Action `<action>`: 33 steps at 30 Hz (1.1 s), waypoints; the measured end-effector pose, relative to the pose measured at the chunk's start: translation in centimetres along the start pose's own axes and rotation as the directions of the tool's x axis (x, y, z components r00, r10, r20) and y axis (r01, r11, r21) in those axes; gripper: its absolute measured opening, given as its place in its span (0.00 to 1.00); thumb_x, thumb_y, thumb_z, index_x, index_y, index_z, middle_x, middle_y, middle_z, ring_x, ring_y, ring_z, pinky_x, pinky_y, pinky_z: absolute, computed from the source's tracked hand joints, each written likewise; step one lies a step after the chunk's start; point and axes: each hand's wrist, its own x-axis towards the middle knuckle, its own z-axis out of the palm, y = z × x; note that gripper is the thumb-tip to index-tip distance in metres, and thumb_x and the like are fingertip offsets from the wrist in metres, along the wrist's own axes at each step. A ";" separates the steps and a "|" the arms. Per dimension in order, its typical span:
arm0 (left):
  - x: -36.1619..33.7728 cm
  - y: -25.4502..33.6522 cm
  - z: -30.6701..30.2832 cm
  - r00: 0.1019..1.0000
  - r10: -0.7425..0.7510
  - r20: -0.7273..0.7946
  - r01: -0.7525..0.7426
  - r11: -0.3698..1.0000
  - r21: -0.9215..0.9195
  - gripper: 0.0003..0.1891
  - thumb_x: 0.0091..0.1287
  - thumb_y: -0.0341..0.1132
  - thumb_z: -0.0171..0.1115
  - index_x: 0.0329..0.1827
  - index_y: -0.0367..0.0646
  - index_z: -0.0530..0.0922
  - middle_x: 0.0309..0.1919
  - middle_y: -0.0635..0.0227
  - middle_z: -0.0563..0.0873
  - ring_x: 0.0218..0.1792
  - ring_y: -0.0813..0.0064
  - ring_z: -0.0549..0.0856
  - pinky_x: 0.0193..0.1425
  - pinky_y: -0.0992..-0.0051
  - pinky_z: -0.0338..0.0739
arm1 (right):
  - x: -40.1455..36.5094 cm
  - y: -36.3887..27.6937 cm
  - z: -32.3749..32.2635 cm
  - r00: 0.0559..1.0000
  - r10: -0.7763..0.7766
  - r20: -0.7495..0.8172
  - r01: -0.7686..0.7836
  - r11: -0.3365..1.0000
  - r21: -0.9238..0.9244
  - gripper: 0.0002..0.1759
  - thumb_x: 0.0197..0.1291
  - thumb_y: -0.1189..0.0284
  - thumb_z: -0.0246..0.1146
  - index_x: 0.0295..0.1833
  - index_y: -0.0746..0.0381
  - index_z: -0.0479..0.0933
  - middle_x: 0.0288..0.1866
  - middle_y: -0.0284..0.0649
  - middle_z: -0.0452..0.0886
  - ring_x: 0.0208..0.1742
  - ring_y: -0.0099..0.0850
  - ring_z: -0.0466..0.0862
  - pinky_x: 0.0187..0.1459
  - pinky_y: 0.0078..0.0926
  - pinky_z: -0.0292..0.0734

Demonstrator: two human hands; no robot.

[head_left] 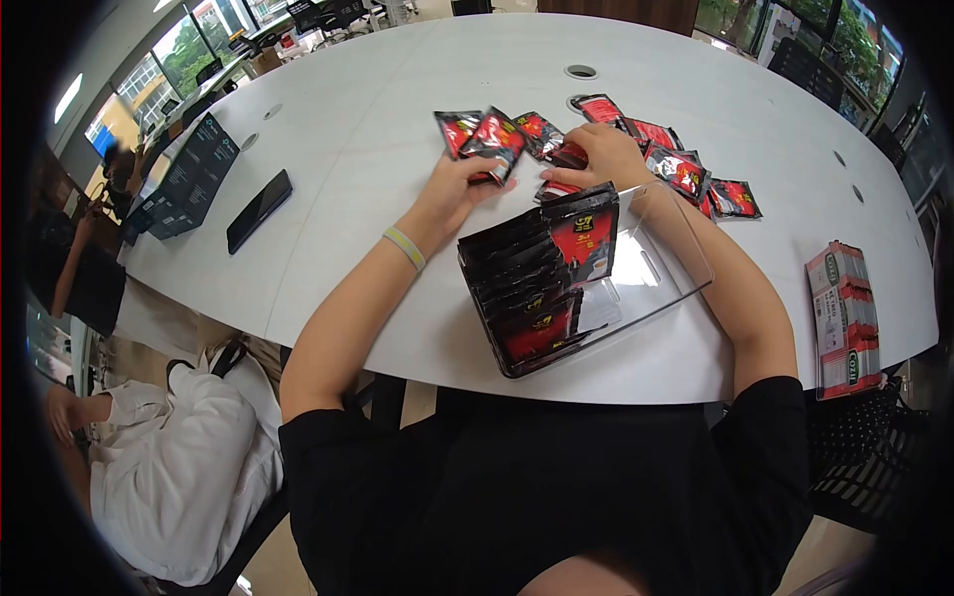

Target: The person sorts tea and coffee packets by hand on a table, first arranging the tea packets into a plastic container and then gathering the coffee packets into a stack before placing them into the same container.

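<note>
Between my forearms stands a transparent plastic box [686, 279], tilted in view, with a row of black-and-red coffee sachets [517, 260] standing upright along its left side. Beyond it, my left hand [459, 189] is closed on a coffee sachet [494, 142]; another sachet [456, 129] shows just behind that one. My right hand [611, 157] reaches past the box and pinches a coffee sachet [570, 155], partly hidden by the fingers. One more sachet [555, 191] lies below the right fingers. To the right, several loose sachets [679, 171] overlap on the white table.
A black phone [259, 211] and a dark printed box [185, 182] are on the left of the white table [348, 119]. Red-and-white packs marked Cozy [845, 318] lie at the right edge. A seated person in white trousers [194, 467] is at the left.
</note>
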 end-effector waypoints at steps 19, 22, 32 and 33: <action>-0.3 1.0 -0.4 0.986 -0.049 -0.162 0.026 0.989 -0.146 0.11 0.52 0.16 0.43 0.39 0.27 0.66 0.40 0.54 0.73 0.45 0.59 0.77 0.51 0.57 0.80 | 1.2 2.3 1.3 0.848 0.357 -0.391 -0.060 0.798 0.599 0.15 0.63 0.65 0.50 0.45 0.66 0.72 0.24 0.46 0.76 0.22 0.34 0.76 0.28 0.29 0.69; -0.4 1.1 -0.5 0.990 -0.061 -0.130 0.049 0.994 -0.097 0.13 0.52 0.16 0.43 0.42 0.26 0.65 0.42 0.53 0.73 0.45 0.59 0.77 0.51 0.59 0.80 | 1.6 3.6 1.8 0.818 0.484 -0.310 -0.131 0.683 0.719 0.15 0.63 0.64 0.50 0.44 0.66 0.72 0.24 0.41 0.76 0.23 0.27 0.76 0.26 0.24 0.70; -0.5 0.9 -0.2 0.999 -0.052 -0.012 0.053 0.972 0.230 0.14 0.58 0.27 0.59 0.46 0.30 0.71 0.42 0.60 0.78 0.40 0.70 0.81 0.48 0.70 0.81 | 1.0 3.6 2.1 0.962 0.233 -0.145 -0.040 0.641 0.766 0.25 0.51 0.74 0.62 0.57 0.61 0.67 0.29 0.36 0.77 0.30 0.20 0.76 0.31 0.17 0.71; -0.4 0.8 -0.1 0.997 -0.073 0.015 0.066 0.955 0.290 0.16 0.59 0.28 0.60 0.48 0.32 0.71 0.42 0.62 0.79 0.39 0.74 0.81 0.46 0.74 0.81 | 1.2 3.9 2.5 0.966 0.226 -0.122 -0.053 0.642 0.765 0.25 0.49 0.76 0.61 0.57 0.60 0.68 0.30 0.35 0.77 0.30 0.19 0.75 0.33 0.16 0.70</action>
